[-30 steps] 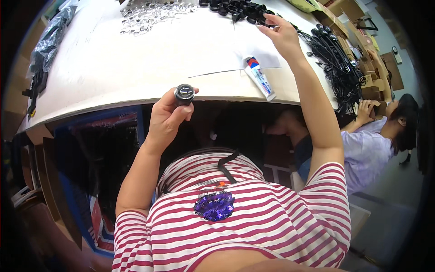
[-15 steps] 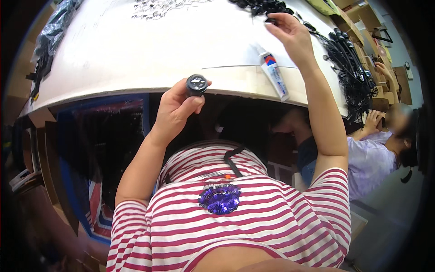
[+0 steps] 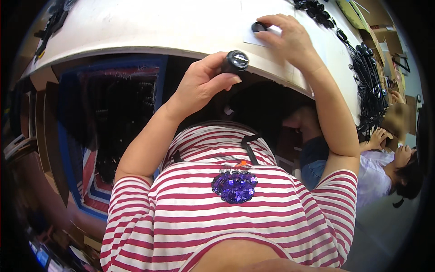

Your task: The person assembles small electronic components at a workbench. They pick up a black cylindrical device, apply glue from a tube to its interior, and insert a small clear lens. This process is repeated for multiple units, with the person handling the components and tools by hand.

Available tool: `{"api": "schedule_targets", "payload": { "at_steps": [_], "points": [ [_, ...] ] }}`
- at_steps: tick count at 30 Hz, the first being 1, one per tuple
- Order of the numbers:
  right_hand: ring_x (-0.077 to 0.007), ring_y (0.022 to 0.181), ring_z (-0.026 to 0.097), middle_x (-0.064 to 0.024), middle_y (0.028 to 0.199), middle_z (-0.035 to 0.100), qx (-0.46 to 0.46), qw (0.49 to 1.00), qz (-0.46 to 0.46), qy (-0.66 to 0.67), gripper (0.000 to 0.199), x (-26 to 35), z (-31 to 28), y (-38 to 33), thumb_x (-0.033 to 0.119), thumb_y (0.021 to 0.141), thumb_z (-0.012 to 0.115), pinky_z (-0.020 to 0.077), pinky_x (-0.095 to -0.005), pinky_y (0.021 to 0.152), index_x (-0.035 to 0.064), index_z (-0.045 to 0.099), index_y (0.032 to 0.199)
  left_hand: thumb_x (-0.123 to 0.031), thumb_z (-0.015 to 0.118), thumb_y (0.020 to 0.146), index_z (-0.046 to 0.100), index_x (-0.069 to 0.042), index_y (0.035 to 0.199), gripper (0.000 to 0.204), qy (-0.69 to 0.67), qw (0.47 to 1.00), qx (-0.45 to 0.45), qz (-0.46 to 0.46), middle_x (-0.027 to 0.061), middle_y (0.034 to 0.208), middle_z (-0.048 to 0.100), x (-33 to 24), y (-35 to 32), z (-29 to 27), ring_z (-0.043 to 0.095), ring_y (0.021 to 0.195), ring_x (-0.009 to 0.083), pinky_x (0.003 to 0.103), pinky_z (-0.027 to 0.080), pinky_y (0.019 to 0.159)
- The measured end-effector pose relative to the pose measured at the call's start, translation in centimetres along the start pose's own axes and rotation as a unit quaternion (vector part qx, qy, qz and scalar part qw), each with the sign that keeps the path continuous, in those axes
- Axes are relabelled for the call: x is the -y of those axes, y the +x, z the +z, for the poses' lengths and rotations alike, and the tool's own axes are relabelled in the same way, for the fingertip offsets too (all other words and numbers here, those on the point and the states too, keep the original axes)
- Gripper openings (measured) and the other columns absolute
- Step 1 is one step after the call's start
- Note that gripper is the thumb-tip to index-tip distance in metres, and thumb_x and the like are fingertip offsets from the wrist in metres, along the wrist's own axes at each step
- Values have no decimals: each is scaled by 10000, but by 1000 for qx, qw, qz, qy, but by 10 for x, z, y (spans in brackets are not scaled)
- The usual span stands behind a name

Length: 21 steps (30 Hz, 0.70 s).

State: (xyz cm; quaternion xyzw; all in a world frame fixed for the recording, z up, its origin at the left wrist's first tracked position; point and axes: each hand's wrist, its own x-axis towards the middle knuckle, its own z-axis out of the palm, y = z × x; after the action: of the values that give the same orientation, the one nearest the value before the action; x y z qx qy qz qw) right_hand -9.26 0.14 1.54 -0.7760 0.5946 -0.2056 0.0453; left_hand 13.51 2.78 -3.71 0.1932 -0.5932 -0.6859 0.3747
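Note:
My left hand (image 3: 199, 84) is closed round a short black cylindrical piece (image 3: 237, 60), its round glossy end tilted up, just off the table's near edge. Between thumb and fingertips of my right hand (image 3: 290, 40) is a small round black cap (image 3: 258, 27) with a hollow-looking face. The cap is over the white table (image 3: 181, 22), to the right of the cylindrical piece and apart from it. Beneath my right hand a white sheet (image 3: 250, 38) partly shows. The white tube seen earlier cannot be made out.
More small black round parts (image 3: 319, 13) lie at the far right, beside a bundle of black cables (image 3: 367, 86). A blue-edged bin (image 3: 115, 131) stands below the table at left. A co-worker (image 3: 376, 167) sits at right. Black items (image 3: 54, 22) lie far left.
My right hand has brought the small black cap nearer, away from the pile of parts. My left hand has shifted right and up with the cylindrical piece. The whole view has turned somewhat.

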Motion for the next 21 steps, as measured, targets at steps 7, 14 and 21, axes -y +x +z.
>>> {"api": "schedule_targets", "payload": {
  "at_steps": [7, 14, 21],
  "points": [
    [-171, 848, 589, -70, 926, 633, 58, 974, -32, 215, 315, 55, -39, -27, 149, 723, 705, 432, -287, 807, 26, 632, 1004, -47, 560, 823, 587, 3, 1034, 219, 6, 999, 14, -38, 5, 754, 561, 1, 0, 0, 489, 658, 71, 200, 415, 617],
    [-196, 879, 570, -71, 898, 627, 59, 975, -44, 208, 301, 66, -37, -46, 105, 707, 708, 436, -300, 781, 43, 636, 993, -80, 597, 820, 578, 8, 1018, 217, 23, 998, 48, -43, 9, 782, 569, 3, -2, 7, 501, 669, 74, 199, 429, 626],
    [-189, 809, 570, -70, 844, 620, 59, 980, -76, 176, 285, 70, -41, -59, 115, 703, 710, 439, -293, 736, 38, 629, 965, -94, 603, 823, 578, 2, 1027, 227, 28, 994, 88, -65, 2, 760, 567, -2, -6, 14, 498, 652, 59, 195, 433, 617]
  ]
}}
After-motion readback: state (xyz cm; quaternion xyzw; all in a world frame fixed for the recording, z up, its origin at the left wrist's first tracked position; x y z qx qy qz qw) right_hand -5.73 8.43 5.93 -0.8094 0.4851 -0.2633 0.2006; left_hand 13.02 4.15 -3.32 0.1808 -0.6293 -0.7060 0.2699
